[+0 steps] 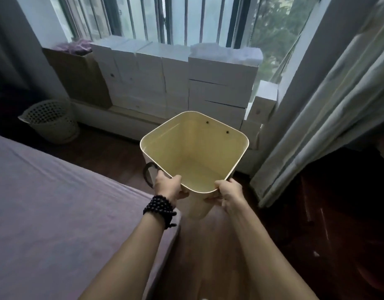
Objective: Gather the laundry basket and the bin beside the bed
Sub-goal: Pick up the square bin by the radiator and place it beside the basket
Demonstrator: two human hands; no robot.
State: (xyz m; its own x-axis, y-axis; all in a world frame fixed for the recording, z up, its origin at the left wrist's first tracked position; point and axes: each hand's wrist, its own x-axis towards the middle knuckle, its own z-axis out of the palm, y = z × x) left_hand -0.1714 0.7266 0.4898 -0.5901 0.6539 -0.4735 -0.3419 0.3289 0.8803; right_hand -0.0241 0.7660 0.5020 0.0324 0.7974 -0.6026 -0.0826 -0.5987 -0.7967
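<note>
I hold a cream, square-mouthed bin (208,135) with a dark side handle up off the wooden floor, its opening facing me and nothing inside. My left hand (168,186), beaded bracelet on the wrist, grips the near rim at its left corner. My right hand (228,192) grips the same rim at the right corner. A white perforated laundry basket (51,122) stands on the floor at the far left, past the bed's far edge and below the window. The bed (57,213), covered in a mauve sheet, fills the lower left.
Stacked white boxes (176,83) and a brown cardboard box (78,76) line the window ledge ahead. Pale curtains (327,115) hang at the right, with dark furniture (338,213) below them. A strip of wooden floor (204,256) runs between bed and furniture.
</note>
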